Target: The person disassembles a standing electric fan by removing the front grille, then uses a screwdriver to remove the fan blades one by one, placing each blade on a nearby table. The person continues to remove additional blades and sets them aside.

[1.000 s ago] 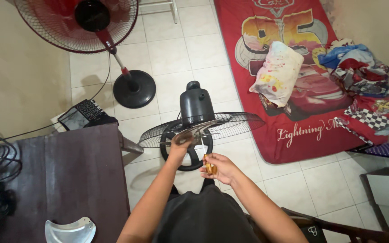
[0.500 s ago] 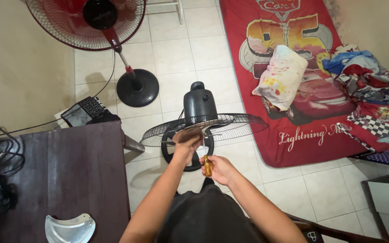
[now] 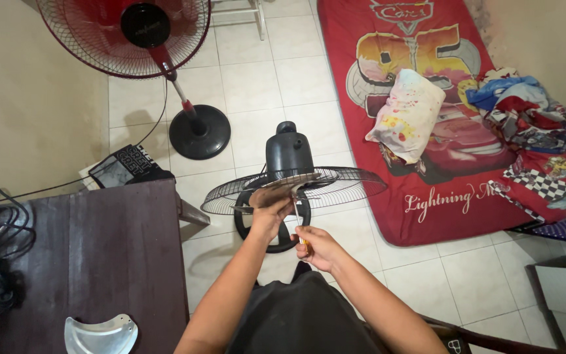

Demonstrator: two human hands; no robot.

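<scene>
Mid-frame, the left hand is gripping a metal blade on the black fan; the right hand is clutching one orange-handled screwdriver. Two fans total, the red one sitting upper left.

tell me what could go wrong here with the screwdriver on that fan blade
1. The left hand grips the metal blade at its thin edge; if the screwdriver in the right hand slips, the tip could jab those fingers.
2. The black fan stands on a small round base on smooth tiles; sideways pushing could tip it.
3. A loosened screw could fall through the wire guard and roll away.
</scene>
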